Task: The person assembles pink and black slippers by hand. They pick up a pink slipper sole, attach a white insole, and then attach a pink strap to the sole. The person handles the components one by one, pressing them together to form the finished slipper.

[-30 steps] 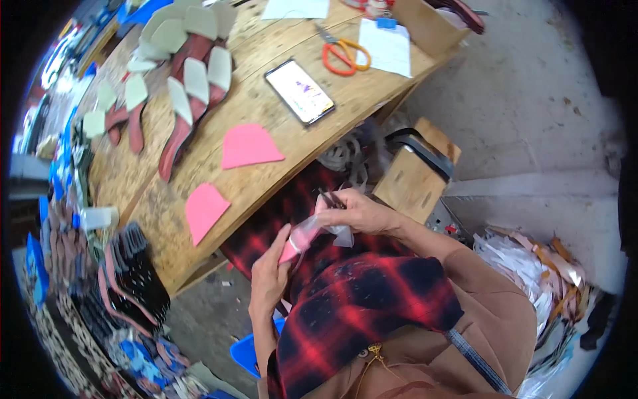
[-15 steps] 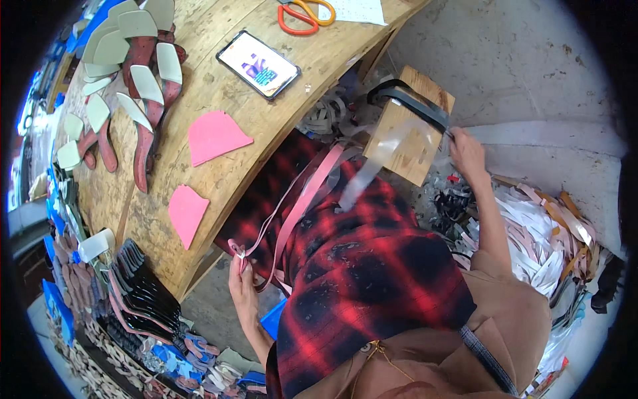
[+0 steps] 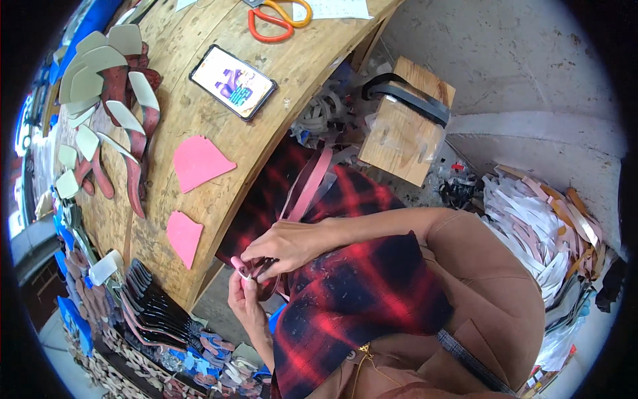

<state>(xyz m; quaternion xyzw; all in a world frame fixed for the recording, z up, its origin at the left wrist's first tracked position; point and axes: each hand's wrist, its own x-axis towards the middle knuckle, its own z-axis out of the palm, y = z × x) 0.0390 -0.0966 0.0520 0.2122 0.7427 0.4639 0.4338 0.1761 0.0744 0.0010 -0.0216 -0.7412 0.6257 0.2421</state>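
Note:
Low over my lap, my left hand (image 3: 247,302) pinches the end of a pink strip (image 3: 311,189), whose length runs up across the red-and-black plaid cloth (image 3: 352,292). My right hand (image 3: 289,245) reaches across and meets the left one, its bent fingers closed at that same end; part of the grip is hidden. Darker strip lengths hang beside the pink one. On the table to the left lie a larger pink cut piece (image 3: 201,164) and a smaller pink piece (image 3: 184,239), apart from my hands.
The wooden table (image 3: 156,246) bears a phone (image 3: 232,83), orange-handled scissors (image 3: 271,30), a white bottle (image 3: 105,267) and several red-and-pale shoe parts (image 3: 136,174). A wooden stool (image 3: 399,143) with a black strap (image 3: 415,103) stands beyond my lap. Strip scraps (image 3: 525,233) pile up at right.
My right hand has left the strap on the stool and come across my lap to the left hand. The clear strip no longer hangs over my lap. The view has shifted slightly.

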